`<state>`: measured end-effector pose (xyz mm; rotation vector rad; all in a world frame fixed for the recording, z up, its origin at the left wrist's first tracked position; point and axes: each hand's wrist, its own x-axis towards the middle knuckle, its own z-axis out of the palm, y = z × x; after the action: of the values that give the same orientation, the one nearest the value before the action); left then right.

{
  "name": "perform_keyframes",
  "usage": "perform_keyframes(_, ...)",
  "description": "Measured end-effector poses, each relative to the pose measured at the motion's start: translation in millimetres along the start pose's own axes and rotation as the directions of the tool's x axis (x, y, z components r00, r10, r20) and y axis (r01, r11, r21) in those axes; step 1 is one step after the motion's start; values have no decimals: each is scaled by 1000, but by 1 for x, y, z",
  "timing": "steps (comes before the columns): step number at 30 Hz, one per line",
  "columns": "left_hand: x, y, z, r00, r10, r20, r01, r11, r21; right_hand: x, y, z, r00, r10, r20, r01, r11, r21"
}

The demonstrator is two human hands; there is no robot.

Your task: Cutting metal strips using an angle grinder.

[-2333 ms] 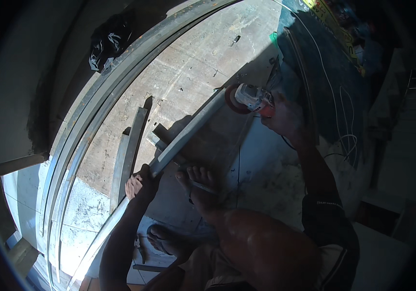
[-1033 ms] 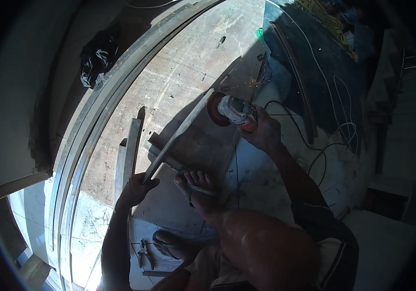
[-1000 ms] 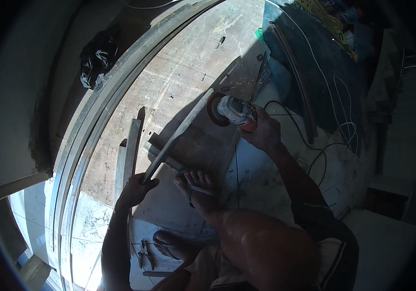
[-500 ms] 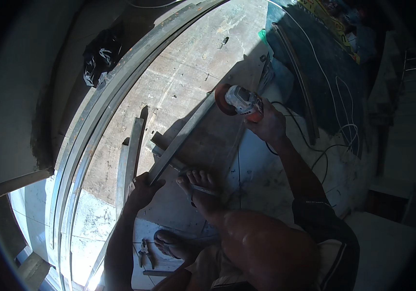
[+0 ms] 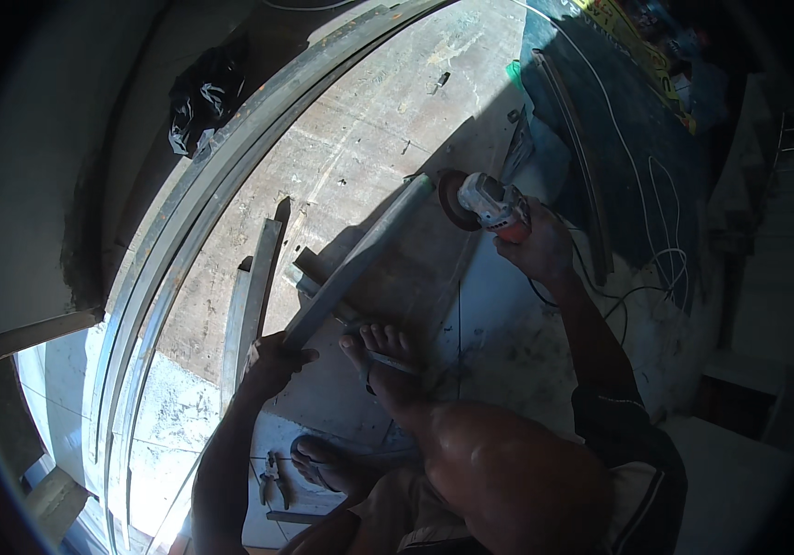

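My right hand (image 5: 543, 248) is closed round the body of an angle grinder (image 5: 494, 205), whose dark reddish disc (image 5: 455, 200) stands just right of a bar's far end, apart from it. That grey metal bar (image 5: 360, 252) slants up from my left hand (image 5: 274, 363), which grips its near end with the thumb on the right side. Partway along, the bar rests across a short metal piece (image 5: 306, 268) lying on the board. My sandalled foot (image 5: 386, 354) is beside the bar, close to that short piece.
Long metal bars (image 5: 170, 217) run along the left, with shorter tubes (image 5: 263, 287) nearer. A worn board (image 5: 341, 120) covers the floor. Pliers (image 5: 273, 481) lie by my other foot. The cord (image 5: 633, 291) and a pale cable (image 5: 591, 79) trail at right; a black bag (image 5: 201, 102) sits far left.
The grinder has moved right and slightly nearer, so its disc is now clear of the bar's far end. The bar appears turned slightly, showing more of its upper face.
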<state>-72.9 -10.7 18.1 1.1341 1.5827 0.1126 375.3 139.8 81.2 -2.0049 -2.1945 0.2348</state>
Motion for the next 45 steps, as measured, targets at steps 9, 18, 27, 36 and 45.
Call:
perform_keyframes(9,-23,4,38,784,335,-523,-166,925,343,1,2,-13,999,-52,1,52,999,5)
perform_keyframes(18,-24,-3,42,745,430,-510,-230,883,408,13,-18,-13,992,10,124,-3,998,-55)
perform_keyframes(27,-23,-13,65,771,444,-457,-142,819,555,22,-46,-50,959,-18,283,99,957,-274)
perform_keyframes(36,-19,-22,59,852,349,-390,-164,885,436,8,-7,-27,976,26,217,34,964,-264)
perform_keyframes(45,-16,-20,53,877,328,-351,-156,886,437,7,-6,-8,986,-1,166,23,991,-134)
